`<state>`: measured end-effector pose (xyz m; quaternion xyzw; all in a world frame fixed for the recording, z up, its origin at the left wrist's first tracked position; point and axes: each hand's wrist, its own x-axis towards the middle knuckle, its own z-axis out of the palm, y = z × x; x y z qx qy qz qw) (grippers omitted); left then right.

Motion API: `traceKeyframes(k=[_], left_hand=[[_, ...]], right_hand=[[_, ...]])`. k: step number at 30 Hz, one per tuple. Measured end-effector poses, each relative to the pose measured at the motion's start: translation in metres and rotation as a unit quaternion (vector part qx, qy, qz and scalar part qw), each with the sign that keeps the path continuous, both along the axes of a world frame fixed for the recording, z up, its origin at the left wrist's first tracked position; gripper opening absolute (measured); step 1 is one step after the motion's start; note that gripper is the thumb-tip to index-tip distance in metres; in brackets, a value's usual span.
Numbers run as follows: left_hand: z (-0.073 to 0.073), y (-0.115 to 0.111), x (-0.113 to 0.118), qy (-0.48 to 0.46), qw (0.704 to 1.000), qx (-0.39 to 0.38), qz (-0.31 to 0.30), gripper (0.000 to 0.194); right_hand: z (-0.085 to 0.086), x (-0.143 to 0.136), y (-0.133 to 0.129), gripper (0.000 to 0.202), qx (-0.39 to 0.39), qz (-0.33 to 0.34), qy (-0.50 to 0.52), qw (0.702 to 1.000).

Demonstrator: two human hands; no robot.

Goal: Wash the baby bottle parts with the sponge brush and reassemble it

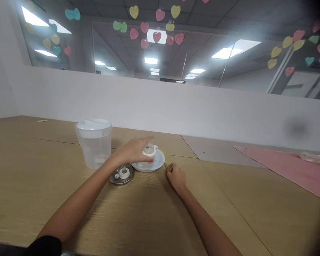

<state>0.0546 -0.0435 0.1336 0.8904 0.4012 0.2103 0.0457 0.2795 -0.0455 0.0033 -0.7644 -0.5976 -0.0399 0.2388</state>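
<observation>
My left hand (135, 151) is curved around a small white cup-like piece (149, 150) with a little tab on its right side. Its thumb lies in front and its fingers reach over the top. This piece is over a shallow white bowl (156, 164). Beside the bowl, my right hand (176, 176) is closed on a thin green stick-like handle (166, 165); a yellow curved part shows behind the bowl's right edge. Below my left wrist, a round metal dish (121, 182) holds a small white ring-shaped piece (124, 173) with a small knob.
A translucent plastic pitcher (94, 144) with a lid stands left of my left hand. Farther right lie a grey sheet (216, 151) and a pink cloth (288, 170). A white wall (160, 106) rises behind the wooden table (138, 220).
</observation>
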Motion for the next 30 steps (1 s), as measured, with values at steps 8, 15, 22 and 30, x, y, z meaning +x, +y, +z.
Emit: traceKeyframes(k=[8, 15, 22, 30], left_hand=[[-0.017, -0.024, 0.023, 0.113, 0.988, -0.039, -0.1, 0.081], [-0.029, -0.013, 0.028, 0.187, 0.976, -0.049, -0.102, 0.083], [-0.03, -0.004, 0.025, 0.151, 0.978, -0.089, -0.11, 0.093], [0.003, 0.036, -0.044, 0.048, 0.99, -0.102, 0.084, 0.041]], right_hand=[[-0.001, -0.001, 0.002, 0.015, -0.029, 0.028, -0.032, 0.999], [0.007, -0.004, -0.001, 0.037, 0.009, 0.01, -0.008, 1.0], [-0.001, -0.012, -0.001, 0.04, 0.116, 0.12, -0.043, 0.985], [-0.008, -0.011, 0.002, 0.026, 0.21, 0.168, -0.077, 0.96]])
